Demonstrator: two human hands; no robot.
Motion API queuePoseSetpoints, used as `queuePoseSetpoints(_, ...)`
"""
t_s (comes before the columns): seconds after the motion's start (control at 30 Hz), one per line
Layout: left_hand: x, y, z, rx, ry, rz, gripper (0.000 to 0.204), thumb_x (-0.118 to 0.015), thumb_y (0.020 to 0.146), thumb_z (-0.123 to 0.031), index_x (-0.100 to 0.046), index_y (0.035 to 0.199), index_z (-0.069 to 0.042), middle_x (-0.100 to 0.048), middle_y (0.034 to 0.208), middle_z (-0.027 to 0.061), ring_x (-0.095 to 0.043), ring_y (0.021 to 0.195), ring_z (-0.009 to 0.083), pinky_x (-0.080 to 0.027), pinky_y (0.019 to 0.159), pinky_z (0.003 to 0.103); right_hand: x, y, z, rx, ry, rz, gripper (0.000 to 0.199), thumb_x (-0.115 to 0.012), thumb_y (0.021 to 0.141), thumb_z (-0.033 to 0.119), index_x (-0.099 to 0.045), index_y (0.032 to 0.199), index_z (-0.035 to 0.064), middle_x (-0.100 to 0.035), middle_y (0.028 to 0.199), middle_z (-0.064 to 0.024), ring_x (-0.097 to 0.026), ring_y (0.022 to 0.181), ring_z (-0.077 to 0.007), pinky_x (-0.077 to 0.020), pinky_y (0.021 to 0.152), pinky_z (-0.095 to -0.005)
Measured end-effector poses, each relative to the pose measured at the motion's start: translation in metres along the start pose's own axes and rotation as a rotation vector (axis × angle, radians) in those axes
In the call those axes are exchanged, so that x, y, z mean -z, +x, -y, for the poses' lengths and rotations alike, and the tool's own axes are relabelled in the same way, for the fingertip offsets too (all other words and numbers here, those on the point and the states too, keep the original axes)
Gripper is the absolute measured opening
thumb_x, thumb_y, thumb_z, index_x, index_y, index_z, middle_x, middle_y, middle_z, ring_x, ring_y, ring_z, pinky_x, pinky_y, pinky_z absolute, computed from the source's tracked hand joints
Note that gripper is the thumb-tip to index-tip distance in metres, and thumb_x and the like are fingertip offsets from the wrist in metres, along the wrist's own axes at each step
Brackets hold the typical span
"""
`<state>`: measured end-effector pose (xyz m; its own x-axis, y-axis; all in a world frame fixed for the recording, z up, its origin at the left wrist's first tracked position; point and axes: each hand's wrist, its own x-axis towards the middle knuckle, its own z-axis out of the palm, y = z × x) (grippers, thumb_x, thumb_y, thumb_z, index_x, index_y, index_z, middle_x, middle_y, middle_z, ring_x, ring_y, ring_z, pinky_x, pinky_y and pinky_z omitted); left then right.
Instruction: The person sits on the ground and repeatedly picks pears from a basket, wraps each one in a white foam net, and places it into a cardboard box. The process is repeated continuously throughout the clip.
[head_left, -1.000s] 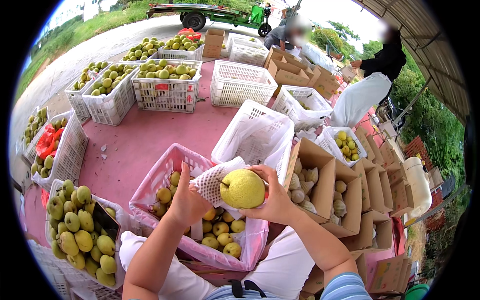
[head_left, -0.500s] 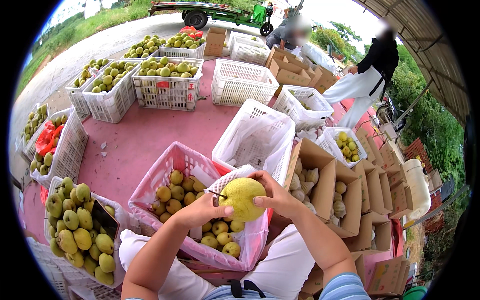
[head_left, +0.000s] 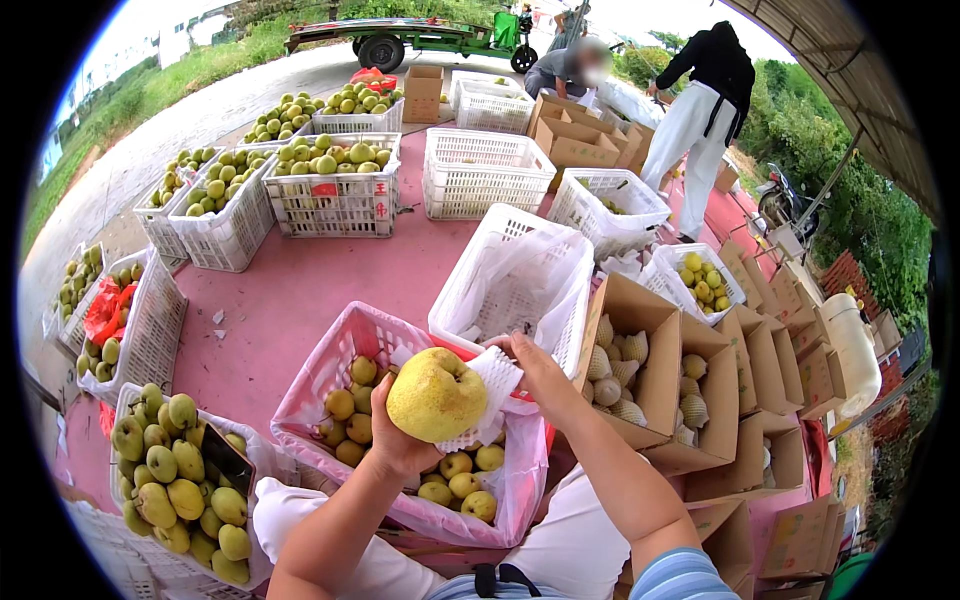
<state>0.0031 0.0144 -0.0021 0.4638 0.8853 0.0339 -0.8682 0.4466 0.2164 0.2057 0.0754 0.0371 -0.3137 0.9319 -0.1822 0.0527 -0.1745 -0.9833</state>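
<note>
In the head view, over the pink-lined crate just in front of us, we hold a large yellow pear up in our left hand, fingers cupped beneath it and gripping. Our right hand grasps the white foam net sleeve, pinching it against the pear's right side; the sleeve covers only that side, so we judge the wrapping barely begun. To our right, the open cardboard box already carries sleeved pears, with space left near its front wall. The pink-lined crate below is well stocked with bare pears, so much sorting remains, by our reckoning.

As for room, the box's near edge stands just beside our right wrist. The empty white crate sits right behind our hands, touching the pink one. At lower left, a full white basket of pears crowds our left elbow. The pink floor beyond lies open.
</note>
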Motion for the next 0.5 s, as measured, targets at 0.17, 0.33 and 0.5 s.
queuePoseSetpoints(0.17,0.027,-0.010,0.003,0.051,-0.252,0.203,0.080,-0.044,0.077,-0.074,-0.051,0.136,-0.020,-0.050,0.138,0.0126,-0.051,0.123,0.0358,-0.043,0.100,0.057,-0.050,-0.019,-0.053,-0.231,0.593,0.303,0.043,-0.056,0.095,0.036,-0.052,0.129,0.0093,-0.060,0.120,-0.0047,-0.061,0.108,-0.0154,-0.0511,0.091,-0.0318)
queuePoseSetpoints(0.33,0.041,-0.012,0.003,0.084,-0.181,0.371,0.097,-0.053,0.064,-0.071,-0.044,0.139,-0.010,-0.048,0.137,0.0177,-0.051,0.122,0.0389,-0.044,0.099,0.056,-0.050,-0.023,-0.040,-0.188,0.713,0.429,0.035,-0.054,0.097,0.025,-0.053,0.125,0.0045,-0.061,0.121,-0.0086,-0.061,0.109,-0.0170,-0.0525,0.092,-0.0311)
queuePoseSetpoints(0.5,0.026,-0.013,0.005,0.173,-0.077,0.364,0.105,-0.067,0.050,-0.065,-0.050,0.131,-0.001,-0.056,0.126,0.0228,-0.057,0.113,0.0398,-0.048,0.096,0.051,-0.050,-0.019,-0.050,-0.340,1.121,0.704,0.041,-0.043,0.101,0.034,-0.053,0.126,0.0033,-0.063,0.118,-0.0092,-0.061,0.109,-0.0212,-0.0505,0.093,-0.0354)
